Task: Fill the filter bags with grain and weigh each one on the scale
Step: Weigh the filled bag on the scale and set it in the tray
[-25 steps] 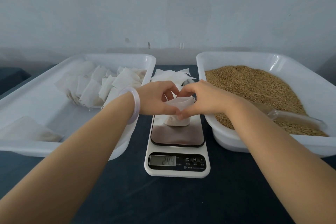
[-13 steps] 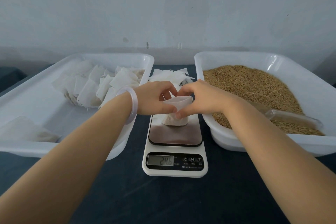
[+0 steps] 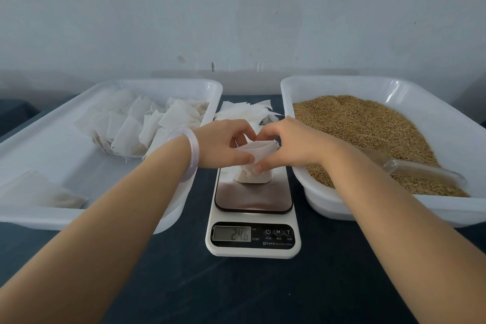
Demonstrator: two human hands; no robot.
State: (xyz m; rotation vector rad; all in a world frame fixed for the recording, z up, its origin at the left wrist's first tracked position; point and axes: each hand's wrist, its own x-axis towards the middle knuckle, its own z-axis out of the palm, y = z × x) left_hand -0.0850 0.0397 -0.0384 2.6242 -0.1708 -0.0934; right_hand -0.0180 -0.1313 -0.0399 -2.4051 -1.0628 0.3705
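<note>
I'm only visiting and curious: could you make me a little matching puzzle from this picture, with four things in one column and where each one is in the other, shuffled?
Things
1. small white filter bag
2. clear plastic scoop
3. pale translucent bangle
4. pile of empty white filter bags

Places
a. round the wrist of the left hand
b. lying on the brown grain in the right white plastic tray
c. on the white digital scale, pinched by left hand and right hand
d. on the dark table behind the scale

Pairs: 1-c, 2-b, 3-a, 4-d
</note>
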